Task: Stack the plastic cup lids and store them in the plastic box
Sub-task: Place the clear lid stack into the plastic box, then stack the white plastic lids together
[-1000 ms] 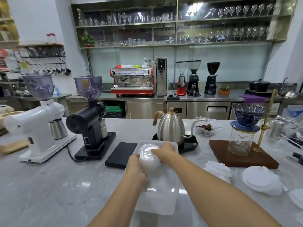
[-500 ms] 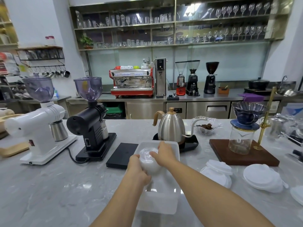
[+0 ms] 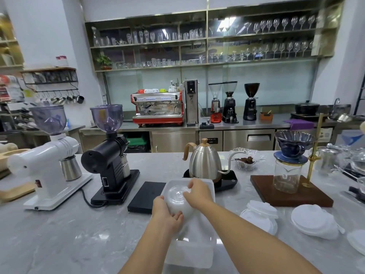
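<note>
A translucent plastic box sits on the marble counter right in front of me. Both hands hold a stack of clear domed cup lids lying on its side inside the far end of the box. My left hand cups the near end of the stack. My right hand presses on its far right side. More white lids lie in loose piles on the counter to the right: one pile near the box, a larger one further right, and another at the frame edge.
A black scale lies left of the box, with a steel kettle just behind it. A black grinder and a white grinder stand at the left. A wooden drip stand with a glass carafe stands at the right.
Both hands have stayed on the lid stack and pushed it slightly deeper into the far end of the box. My view has shifted a little.
</note>
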`<state>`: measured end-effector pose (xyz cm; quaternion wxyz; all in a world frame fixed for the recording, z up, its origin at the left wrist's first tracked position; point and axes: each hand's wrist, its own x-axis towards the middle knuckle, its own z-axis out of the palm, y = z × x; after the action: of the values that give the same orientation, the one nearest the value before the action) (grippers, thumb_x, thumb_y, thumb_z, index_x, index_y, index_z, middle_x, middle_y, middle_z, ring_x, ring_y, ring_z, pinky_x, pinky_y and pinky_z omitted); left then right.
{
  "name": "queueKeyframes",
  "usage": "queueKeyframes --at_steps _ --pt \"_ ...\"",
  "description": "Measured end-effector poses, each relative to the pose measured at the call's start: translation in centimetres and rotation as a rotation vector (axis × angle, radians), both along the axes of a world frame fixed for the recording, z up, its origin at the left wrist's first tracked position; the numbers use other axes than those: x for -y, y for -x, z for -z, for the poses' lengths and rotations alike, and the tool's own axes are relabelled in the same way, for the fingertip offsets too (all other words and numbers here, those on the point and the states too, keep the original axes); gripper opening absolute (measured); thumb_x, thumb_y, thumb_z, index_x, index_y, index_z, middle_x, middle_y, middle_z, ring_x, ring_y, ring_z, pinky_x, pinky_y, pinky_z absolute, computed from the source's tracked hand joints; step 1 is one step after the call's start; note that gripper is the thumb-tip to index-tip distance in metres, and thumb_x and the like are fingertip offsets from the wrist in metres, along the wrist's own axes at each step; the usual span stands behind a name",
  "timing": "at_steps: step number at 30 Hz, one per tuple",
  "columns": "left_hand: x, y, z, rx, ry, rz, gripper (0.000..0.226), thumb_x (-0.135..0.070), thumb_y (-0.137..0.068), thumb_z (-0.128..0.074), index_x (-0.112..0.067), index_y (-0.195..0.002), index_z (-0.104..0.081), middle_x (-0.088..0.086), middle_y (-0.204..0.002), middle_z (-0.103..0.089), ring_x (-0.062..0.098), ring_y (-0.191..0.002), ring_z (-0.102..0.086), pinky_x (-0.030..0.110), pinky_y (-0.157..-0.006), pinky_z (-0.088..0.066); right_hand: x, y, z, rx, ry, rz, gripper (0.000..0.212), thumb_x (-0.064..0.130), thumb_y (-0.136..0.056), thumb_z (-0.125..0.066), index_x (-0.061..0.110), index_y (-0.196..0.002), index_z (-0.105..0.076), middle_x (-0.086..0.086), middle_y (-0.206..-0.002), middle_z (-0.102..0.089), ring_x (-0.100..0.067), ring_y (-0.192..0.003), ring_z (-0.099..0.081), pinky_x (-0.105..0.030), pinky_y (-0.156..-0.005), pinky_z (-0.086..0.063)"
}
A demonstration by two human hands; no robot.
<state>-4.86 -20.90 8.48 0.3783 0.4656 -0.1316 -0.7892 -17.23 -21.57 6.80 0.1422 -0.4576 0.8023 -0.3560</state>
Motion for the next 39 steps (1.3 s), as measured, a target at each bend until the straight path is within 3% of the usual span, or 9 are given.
queueKeyframes --at_steps 3,5,11,14,17,21,27,31,39 --pt "0.2 0.1 0.3 0.018 0.015 0.012 0.031 -0.032 -0.098 -0.050 -0.010 -0.120 -0.050 0.017 -0.094 -0.046 0.035 -0.092 -0.052 0.039 -0.075 -0.045 -0.1 -0.6 -0.1 -0.078 -0.013 -0.024 0.017 0.018 -0.090 -0.060 0.007 -0.095 -0.072 -0.005 -0.105 -0.072 -0.023 -0.095 -0.067 -0.037 -0.081 -0.057" --pt "0.2 0.0 0.2 0.039 0.009 0.023 0.024 -0.028 -0.097 -0.049 -0.010 -0.112 -0.046 0.016 -0.085 -0.039 0.035 -0.089 -0.045 0.039 -0.064 -0.041 -0.2 -0.8 -0.4 -0.069 -0.016 -0.034 0.024 0.020 -0.091 -0.057 0.003 -0.095 -0.072 -0.010 -0.102 -0.074 -0.028 -0.093 -0.069 -0.040 -0.079 -0.057" --pt "-0.4 -0.6 -1.3 0.084 -0.006 0.053 0.024 -0.021 -0.093 -0.051 0.000 -0.104 -0.051 0.017 -0.116 -0.047 0.040 -0.106 -0.048 0.048 -0.089 -0.047 -1.0 0.7 -2.4 -0.048 0.050 -0.051 0.028 0.022 -0.091 -0.054 0.002 -0.096 -0.073 -0.013 -0.101 -0.074 -0.028 -0.099 -0.068 -0.034 -0.085 -0.052" --pt "-0.4 -1.0 -2.1 0.076 0.020 0.110 0.044 -0.023 -0.093 -0.058 0.003 -0.127 -0.050 0.017 -0.128 -0.051 0.038 -0.128 -0.052 0.049 -0.107 -0.045 -2.2 2.3 -4.6 0.010 0.128 -0.093 0.022 0.021 -0.092 -0.058 0.006 -0.094 -0.074 -0.006 -0.092 -0.072 -0.021 -0.090 -0.066 -0.028 -0.074 -0.050" --pt "-0.7 -1.0 -3.4 0.121 0.185 0.112 0.037 -0.020 -0.096 -0.060 0.003 -0.124 -0.051 0.019 -0.118 -0.050 0.035 -0.113 -0.056 0.046 -0.096 -0.050 -4.6 4.2 -6.6 0.064 0.238 -0.120 0.010 0.023 -0.093 -0.061 0.021 -0.093 -0.071 0.009 -0.083 -0.065 -0.008 -0.081 -0.061 -0.021 -0.065 -0.044" --pt "-3.9 1.0 -6.4 0.180 0.518 0.117 0.012 -0.011 -0.099 -0.055 -0.001 -0.100 -0.061 0.015 -0.098 -0.061 0.028 -0.088 -0.064 0.037 -0.074 -0.054 -9.5 8.0 -7.6 0.033 0.337 -0.055 0.009 0.019 -0.087 -0.068 0.024 -0.079 -0.069 0.003 -0.082 -0.071 -0.010 -0.080 -0.065 -0.023 -0.065 -0.050" --pt "-12.1 8.0 -4.3 0.296 1.046 0.250 0.016 -0.004 -0.091 -0.063 -0.017 -0.088 -0.070 0.000 -0.084 -0.072 0.014 -0.079 -0.065 0.027 -0.074 -0.054 -16.9 13.6 -4.6 0.232 0.406 0.130 0.009 0.016 -0.085 -0.074 0.016 -0.080 -0.066 -0.006 -0.081 -0.071 -0.018 -0.073 -0.064 -0.031 -0.067 -0.053" --pt "-15.4 11.0 2.6 0.461 1.097 0.298 0.020 -0.009 -0.086 -0.071 -0.025 -0.096 -0.066 -0.004 -0.090 -0.070 0.011 -0.084 -0.065 0.013 -0.068 -0.045 -19.9 15.1 -0.4 0.515 0.516 0.237 0.006 0.008 -0.089 -0.070 0.010 -0.085 -0.066 -0.013 -0.081 -0.068 -0.021 -0.075 -0.063 -0.032 -0.068 -0.056" --pt "-13.8 12.9 8.6 0.705 1.191 0.275 0.056 -0.024 -0.074 -0.083 -0.029 -0.120 -0.051 -0.010 -0.117 -0.057 0.013 -0.112 -0.056 0.031 -0.096 -0.047 -19.6 13.6 7.1 0.264 0.569 0.306 0.022 0.013 -0.089 -0.066 0.033 -0.093 -0.059 0.008 -0.104 -0.063 -0.005 -0.097 -0.059 -0.015 -0.078 -0.044"
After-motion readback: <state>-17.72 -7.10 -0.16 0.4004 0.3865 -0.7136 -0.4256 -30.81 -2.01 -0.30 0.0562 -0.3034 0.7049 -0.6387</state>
